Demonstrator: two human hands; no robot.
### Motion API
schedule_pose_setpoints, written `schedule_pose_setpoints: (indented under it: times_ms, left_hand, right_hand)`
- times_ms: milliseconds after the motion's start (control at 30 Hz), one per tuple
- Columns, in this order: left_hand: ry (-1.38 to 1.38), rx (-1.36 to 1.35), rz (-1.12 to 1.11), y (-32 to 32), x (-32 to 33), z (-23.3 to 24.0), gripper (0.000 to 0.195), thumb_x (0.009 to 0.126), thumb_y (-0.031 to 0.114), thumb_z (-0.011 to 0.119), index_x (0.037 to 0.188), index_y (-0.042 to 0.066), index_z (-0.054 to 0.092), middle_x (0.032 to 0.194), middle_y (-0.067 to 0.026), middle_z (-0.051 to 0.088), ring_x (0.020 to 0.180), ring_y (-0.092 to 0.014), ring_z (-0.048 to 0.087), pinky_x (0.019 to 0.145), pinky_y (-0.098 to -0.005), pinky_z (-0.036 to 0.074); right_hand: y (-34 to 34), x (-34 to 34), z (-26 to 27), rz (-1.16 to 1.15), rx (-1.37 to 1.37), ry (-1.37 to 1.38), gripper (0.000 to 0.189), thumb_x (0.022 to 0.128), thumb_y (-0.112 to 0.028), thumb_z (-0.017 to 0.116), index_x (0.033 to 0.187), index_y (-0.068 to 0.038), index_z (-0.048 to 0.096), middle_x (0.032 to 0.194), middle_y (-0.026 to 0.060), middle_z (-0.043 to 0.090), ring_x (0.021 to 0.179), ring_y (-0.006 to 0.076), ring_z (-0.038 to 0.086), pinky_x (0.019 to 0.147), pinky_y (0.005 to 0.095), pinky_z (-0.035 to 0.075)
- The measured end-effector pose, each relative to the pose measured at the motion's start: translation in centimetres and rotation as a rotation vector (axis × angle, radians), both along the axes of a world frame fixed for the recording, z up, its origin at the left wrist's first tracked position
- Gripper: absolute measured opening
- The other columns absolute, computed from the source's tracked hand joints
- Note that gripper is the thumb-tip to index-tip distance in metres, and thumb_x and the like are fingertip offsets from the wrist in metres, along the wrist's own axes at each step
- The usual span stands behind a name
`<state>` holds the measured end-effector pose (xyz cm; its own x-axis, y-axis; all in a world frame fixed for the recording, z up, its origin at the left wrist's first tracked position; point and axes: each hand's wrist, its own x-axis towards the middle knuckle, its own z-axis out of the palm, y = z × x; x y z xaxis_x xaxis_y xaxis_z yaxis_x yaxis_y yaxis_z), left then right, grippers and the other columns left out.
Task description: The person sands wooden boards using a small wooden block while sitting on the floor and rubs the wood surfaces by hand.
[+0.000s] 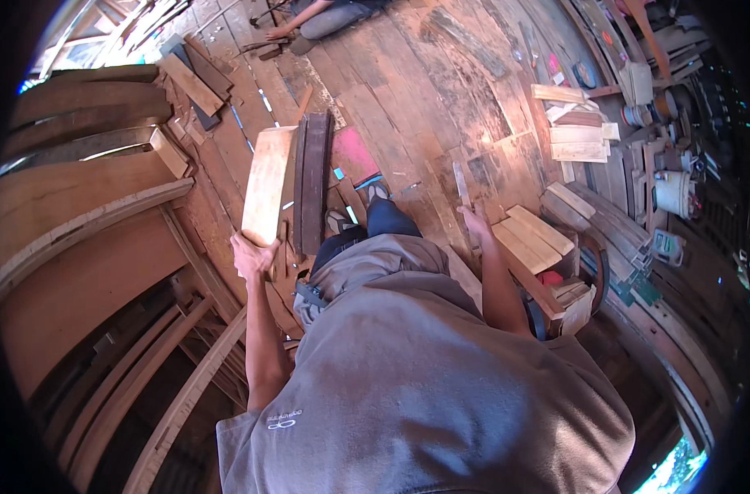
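Note:
My left hand grips the near end of a pale, planed wooden block, which points away from me. Right beside the block lies a dark brown length of timber with grooves along it. In my right hand is a narrow, flat-bladed hand tool, its blade pointing forward; its exact kind is unclear. A pink sheet lies on the plank floor, just beyond my shoes.
Pale boards rest close to my right forearm. Farther right are stacked offcuts, a white bucket and a plastic jug. Large curved wooden pieces crowd the left. Another person's hand reaches to the floor ahead.

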<state>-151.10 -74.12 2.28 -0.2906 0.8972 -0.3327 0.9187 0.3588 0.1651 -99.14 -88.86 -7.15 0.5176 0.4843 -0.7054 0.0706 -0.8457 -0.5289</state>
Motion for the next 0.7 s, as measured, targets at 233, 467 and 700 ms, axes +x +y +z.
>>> schedule_pose_setpoints:
  times_ms: [233,467,700]
  left_hand:
    - [0.093,-0.032,-0.013,0.4,-0.9,-1.3,0.098,0.056,0.053,0.077,0.127,-0.003,0.041,0.123,-0.0178,0.048,0.110,-0.037,0.056,0.092,-0.0463,0.049]
    - [0.049,-0.010,-0.042,2.3,1.3,-0.2,0.098,0.056,0.052,0.078,0.130,0.000,0.040,0.124,-0.0172,0.048,0.108,-0.036,0.058,0.091,-0.0468,0.050]
    - [-0.023,0.000,-0.014,3.3,1.7,1.2,0.091,0.055,0.046,0.079,0.125,0.002,0.042,0.120,-0.0158,0.050,0.107,-0.038,0.058,0.088,-0.0485,0.050]
  right_hand:
    - [-5.5,0.9,-2.3,-0.139,-0.172,0.045,0.032,0.083,-0.031,0.064,0.101,-0.004,0.061,0.064,0.0037,0.053,0.050,0.0153,0.052,0.045,0.0335,0.041]
    - [-9.9,0.2,-2.4,-0.212,-0.277,0.059,0.037,0.081,-0.036,0.066,0.090,-0.001,0.064,0.058,0.0053,0.054,0.047,0.0180,0.053,0.043,0.0366,0.042]
    - [-11.1,-2.9,-0.8,-0.269,-0.173,0.044,0.028,0.083,-0.028,0.065,0.090,-0.001,0.063,0.058,0.0057,0.054,0.047,0.0170,0.053,0.041,0.0360,0.041]
